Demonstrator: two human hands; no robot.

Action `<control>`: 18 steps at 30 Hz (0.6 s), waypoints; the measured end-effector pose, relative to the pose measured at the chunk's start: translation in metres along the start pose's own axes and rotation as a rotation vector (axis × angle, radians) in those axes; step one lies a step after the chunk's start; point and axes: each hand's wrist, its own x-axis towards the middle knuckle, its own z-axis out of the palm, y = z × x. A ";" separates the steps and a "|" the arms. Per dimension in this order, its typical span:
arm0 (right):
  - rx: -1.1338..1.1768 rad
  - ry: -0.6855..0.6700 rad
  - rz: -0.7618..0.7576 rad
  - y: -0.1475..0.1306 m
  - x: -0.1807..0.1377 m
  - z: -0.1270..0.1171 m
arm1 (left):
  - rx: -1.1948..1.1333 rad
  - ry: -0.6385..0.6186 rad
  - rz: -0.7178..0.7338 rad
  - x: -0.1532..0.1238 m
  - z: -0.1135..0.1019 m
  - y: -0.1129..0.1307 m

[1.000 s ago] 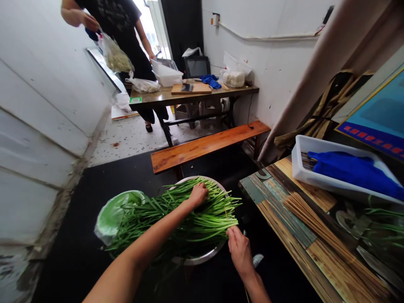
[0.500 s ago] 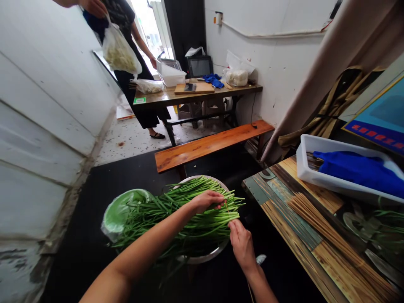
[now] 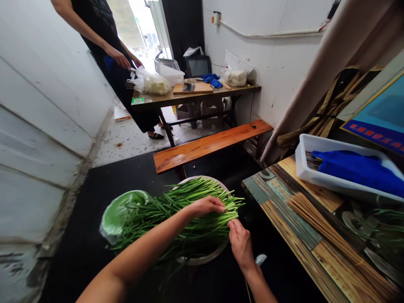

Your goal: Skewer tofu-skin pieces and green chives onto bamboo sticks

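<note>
A big heap of green chives [image 3: 189, 229] lies across a round, light-rimmed basin [image 3: 217, 253], pale stalk ends to the right. My left hand [image 3: 208, 205] reaches over the heap, its fingers pinched on stalks near their cut ends; the fingertips are partly hidden. Just right and below, my right hand [image 3: 240, 240] is closed at the stalk ends. A thin bamboo skewer [image 3: 247, 287] shows below my right wrist, running up behind the hand; its tip is hidden. The leafy ends rest against a green plastic-wrapped bowl [image 3: 124, 212].
At right, a patchwork wooden table [image 3: 284, 210] bears a bundle of skewers [image 3: 328, 231] and a white bin [image 3: 304, 168] with blue cloth. Ahead stand a wooden bench [image 3: 211, 145] and a table [image 3: 186, 97], where another person [image 3: 104, 50] handles a plastic bag [image 3: 154, 83].
My left hand has moved slightly down toward the stalks, and the thin stick seen by its fingers is now hidden. The other person has lowered a filled bag onto the far table.
</note>
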 end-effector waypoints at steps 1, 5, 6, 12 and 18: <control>0.003 -0.001 0.000 0.001 0.001 0.000 | 0.061 -0.014 0.022 0.000 0.000 0.001; 0.047 -0.020 0.018 0.001 0.004 -0.001 | 0.288 -0.188 0.034 -0.003 -0.003 0.015; 0.057 -0.021 0.022 -0.001 0.003 -0.002 | 0.365 -0.234 0.016 -0.003 -0.004 0.018; 0.107 0.048 0.020 -0.029 0.002 -0.019 | 0.742 -0.280 -0.084 -0.013 -0.013 0.028; 0.177 0.125 -0.069 -0.076 0.006 -0.059 | 0.737 -0.125 0.065 -0.053 -0.015 0.058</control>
